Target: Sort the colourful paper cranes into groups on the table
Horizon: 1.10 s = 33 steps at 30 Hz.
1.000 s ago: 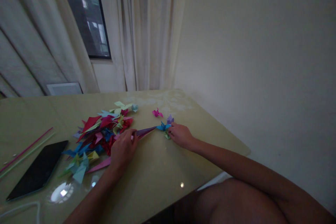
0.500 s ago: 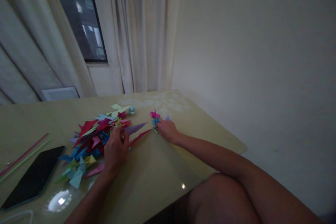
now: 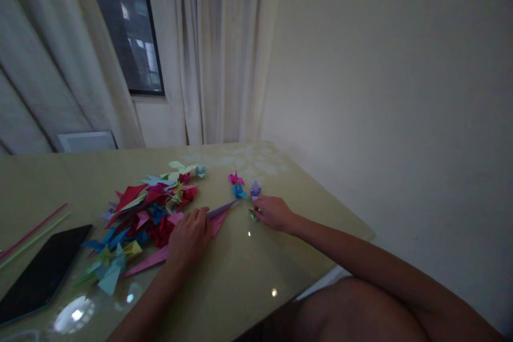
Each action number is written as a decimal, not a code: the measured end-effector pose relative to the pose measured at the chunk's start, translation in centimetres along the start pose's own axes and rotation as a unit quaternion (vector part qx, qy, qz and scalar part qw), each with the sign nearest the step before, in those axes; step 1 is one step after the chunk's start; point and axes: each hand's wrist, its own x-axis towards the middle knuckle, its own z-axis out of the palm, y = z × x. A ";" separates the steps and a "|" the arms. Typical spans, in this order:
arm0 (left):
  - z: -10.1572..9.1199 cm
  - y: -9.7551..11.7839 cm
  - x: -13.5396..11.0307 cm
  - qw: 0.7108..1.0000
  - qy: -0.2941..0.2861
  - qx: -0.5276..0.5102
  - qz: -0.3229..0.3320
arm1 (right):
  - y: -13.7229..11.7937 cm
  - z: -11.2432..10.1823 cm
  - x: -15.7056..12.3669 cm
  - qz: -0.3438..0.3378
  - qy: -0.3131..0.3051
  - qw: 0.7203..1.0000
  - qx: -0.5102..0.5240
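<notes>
Left hand [image 3: 190, 235]: lies on the table [image 3: 240, 272], fingers curled down over the near end of the purple pointed piece [image 3: 223, 209], pinning it to the surface
Purple pointed piece: a long folded sliver, its tip running out from the left hand toward 2 o'clock; a pink pointed piece [image 3: 146, 262] sticks out from under the same hand toward 8 o'clock
Right hand [image 3: 274, 212]: palm down, well apart from the left hand, fingertips drawn together on the small green folded piece [image 3: 253, 216] — too dim and small to tell whether it is pinched or only touched
Small green folded piece: on the table at 9 o'clock of the right hand, touching its fingertips
Three paper flowers: purple flower [image 3: 255, 189] just beyond the right hand at 11 o'clock; blue flower [image 3: 239, 191] beside it at 9 o'clock; pink flower [image 3: 235, 178] touching the blue one on its far side
Paper pile [image 3: 140, 214]: a loose heap of red, pink, blue, green and yellow folded shapes — at 9 to 10 o'clock of the left hand, its edge touching that hand
Black tablet [image 3: 40, 272]: flat on the table at 8 o'clock of the pile
Straws [image 3: 34, 231]: one pink, one green, side by side, at 9 o'clock of the pile
Backdrop: dark window [image 3: 124, 26] and pale curtain [image 3: 220, 48] beyond the table at 12 o'clock
</notes>
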 end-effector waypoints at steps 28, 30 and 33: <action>-2.1 0.5 -0.2 0.999 0.002 -0.032 -0.020 | 0.8 0.6 0.0 0.015 -0.012 0.999 -0.044; -2.1 0.4 -0.1 0.992 0.033 -0.112 -0.056 | 0.7 0.5 -0.1 0.025 -0.016 0.999 -0.042; -2.0 0.6 0.0 0.970 0.053 -0.214 -0.100 | 0.6 0.4 -0.1 0.036 -0.013 0.998 -0.042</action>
